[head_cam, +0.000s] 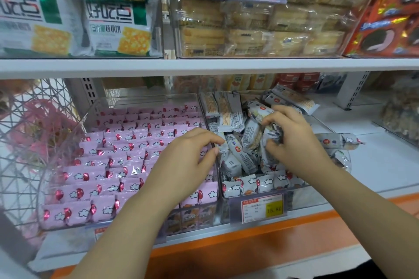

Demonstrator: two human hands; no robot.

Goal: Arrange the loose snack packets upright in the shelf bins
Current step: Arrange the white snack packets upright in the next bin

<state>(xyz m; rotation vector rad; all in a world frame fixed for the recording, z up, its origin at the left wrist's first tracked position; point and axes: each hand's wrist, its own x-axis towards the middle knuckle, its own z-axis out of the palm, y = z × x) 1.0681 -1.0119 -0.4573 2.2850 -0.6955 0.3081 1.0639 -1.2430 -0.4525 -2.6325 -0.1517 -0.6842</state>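
Two clear plastic bins stand side by side on the lower shelf. The left bin point(90, 118) holds pink snack packets point(118, 154) in tidy upright rows. In the right bin point(317, 197), grey snack packets point(240, 154) lie jumbled, with one upright row point(260, 182) along its front. My right hand point(292, 140) grips several grey packets in the middle of that bin. My left hand point(188, 154) hovers over the wall between the bins, its curled fingertips touching a grey packet at the bin's left edge. One grey packet point(337, 141) lies outside the bin on the shelf.
A price tag point(263, 208) hangs on the right bin's front. A wire basket point(34, 142) with pink items stands at the left. White shelf surface point(374, 165) lies right of the bins. The upper shelf point(204, 65) carries cracker packs, clear-wrapped cakes and red biscuit packs.
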